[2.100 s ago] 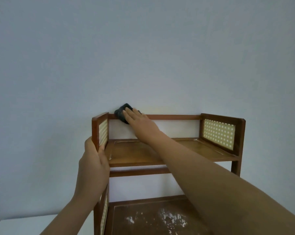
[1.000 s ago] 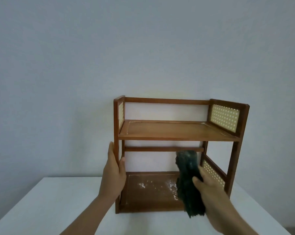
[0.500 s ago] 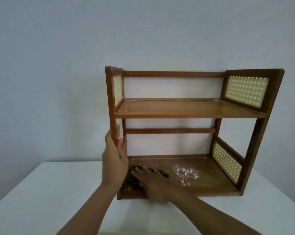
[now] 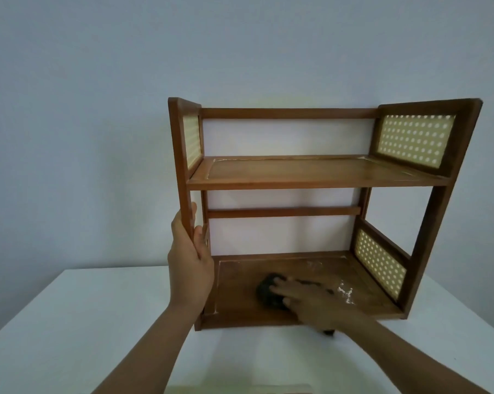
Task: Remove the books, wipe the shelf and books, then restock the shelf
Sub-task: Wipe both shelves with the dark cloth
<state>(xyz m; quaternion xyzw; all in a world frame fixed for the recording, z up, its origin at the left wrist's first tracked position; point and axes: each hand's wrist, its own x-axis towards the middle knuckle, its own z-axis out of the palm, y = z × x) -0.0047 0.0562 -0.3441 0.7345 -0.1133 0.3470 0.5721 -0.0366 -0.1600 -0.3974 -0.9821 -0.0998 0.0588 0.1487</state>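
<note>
A brown two-tier wooden shelf (image 4: pixel 319 177) with yellow cane side panels stands on a white table. Both tiers hold nothing; no books are in view. My left hand (image 4: pixel 190 263) grips the front left post, thumb on its inner side. My right hand (image 4: pixel 311 301) lies flat on a dark cloth (image 4: pixel 268 291) and presses it onto the bottom board, left of the middle. White dust specks (image 4: pixel 345 294) lie on that board just right of my hand.
The white table (image 4: pixel 78 322) spreads to the left and front of the shelf. A plain pale wall stands right behind the shelf. The shelf's right side post reaches close to the table's right part.
My right hand came down from the top rail with the cloth to the bottom board and has slid rightward along it. Much of the white dust is gone. My left hand holds the post throughout.
</note>
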